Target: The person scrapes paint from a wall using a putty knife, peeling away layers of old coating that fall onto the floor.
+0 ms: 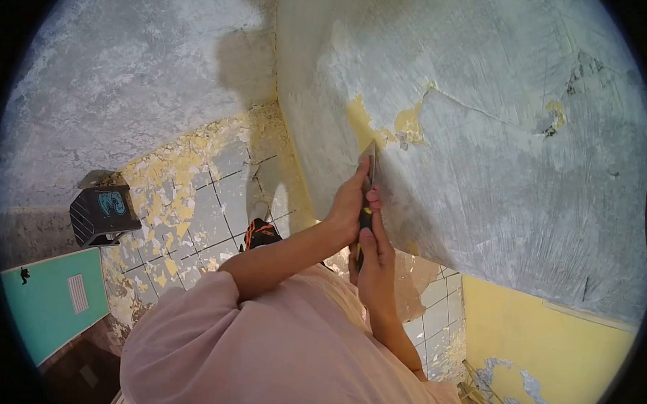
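A scraper [367, 216] with a black handle and a narrow metal blade points up against the wall. My left hand [347, 204] is closed around its upper part, one finger stretched along the blade. Lower down, my right hand [375, 264] grips the handle, thumb lying on it. The blade tip touches the edge of a yellow paint patch [358, 118] on the grey, scratched wall [481, 179]. Just right of that is a smaller yellow patch [409, 123]. Parts of the handle are hidden by my fingers.
Paint flakes [173, 229] litter the tiled floor [224, 198]. A black stool [104, 212] stands at the left, near a green panel [56, 299]. My shoe [262, 233] shows below. A yellow wall section [540, 338] is at lower right.
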### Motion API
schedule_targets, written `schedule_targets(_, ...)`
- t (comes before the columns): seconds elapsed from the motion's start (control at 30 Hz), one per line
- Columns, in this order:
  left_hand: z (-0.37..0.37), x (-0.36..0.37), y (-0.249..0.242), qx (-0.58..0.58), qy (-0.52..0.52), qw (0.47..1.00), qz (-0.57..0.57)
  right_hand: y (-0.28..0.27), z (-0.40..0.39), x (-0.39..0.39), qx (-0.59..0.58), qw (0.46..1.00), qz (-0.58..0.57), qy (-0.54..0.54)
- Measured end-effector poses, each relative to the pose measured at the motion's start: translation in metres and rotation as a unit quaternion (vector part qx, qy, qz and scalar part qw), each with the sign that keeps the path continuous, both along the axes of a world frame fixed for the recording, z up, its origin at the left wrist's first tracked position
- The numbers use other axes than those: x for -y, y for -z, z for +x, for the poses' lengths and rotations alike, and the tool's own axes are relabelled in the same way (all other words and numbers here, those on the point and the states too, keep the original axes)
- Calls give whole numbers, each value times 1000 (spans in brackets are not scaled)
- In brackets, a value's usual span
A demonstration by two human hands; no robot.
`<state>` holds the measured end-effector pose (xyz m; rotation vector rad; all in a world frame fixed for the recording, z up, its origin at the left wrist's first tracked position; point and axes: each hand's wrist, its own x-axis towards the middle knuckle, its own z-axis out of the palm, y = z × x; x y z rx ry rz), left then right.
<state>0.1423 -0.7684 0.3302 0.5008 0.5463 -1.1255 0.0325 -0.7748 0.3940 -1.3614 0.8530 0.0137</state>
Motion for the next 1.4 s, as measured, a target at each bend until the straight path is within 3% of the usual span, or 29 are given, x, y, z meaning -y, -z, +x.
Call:
schedule_targets(0.1,-21,-25,-28,71,10,996,45,0,-25,-15,72,996,-41,-20)
schedule_targets(0.17,-36,-31,-17,54,18,998,23,-2,-46,-18,68,996,-35,-44)
schedule_targets(0.27,-50,-27,12,-30,64,997,-13,20,-59,-19,38,998,52,29)
schedule_targets(0.4,-38,-16,20,-15,75,997,12,33,-45,-25,43,996,54,64)
schedule_targets(0.47,-26,-10,29,21,77,996,40,47,-30,-25,67,994,-65,49)
schedule_targets(0.6,-28,-31,-13,54,50,997,1,18,-42,-27,88,996,-5,26)
schedule_targets(0.7,-29,-9,23,11,77,997,5,41,-31,-20,82,993,-56,58)
schedule_targets(0.77,-23,-10,21,-3,72,997,6,51,-30,-19,68,993,-74,66)
schedule_targets(0.83,-26,-22,15,47,49,998,1,39,-38,-22,14,998,25,51)
schedule_targets(0.87,-30,-29,10,50,53,997,2,38,-41,-29,133,989,-56,33)
schedule_targets(1.03,-19,-3,29,68,72,995,18,41,-26,-22,125,984,-102,73)
schedule_targets(1.07,-17,-5,31,65,74,995,19,42,-15,-12,80,993,-50,76)
schedule_targets(1.3,-20,-23,-2,70,100,993,-1,58,-35,-32,166,975,-131,61)
schedule_targets(1.37,4,-5,-3,43,59,997,19,36,-1,-18,102,988,-42,110)
schedule_targets(1.4,10,-12,-2,59,68,996,-9,20,7,-23,50,993,-56,96)
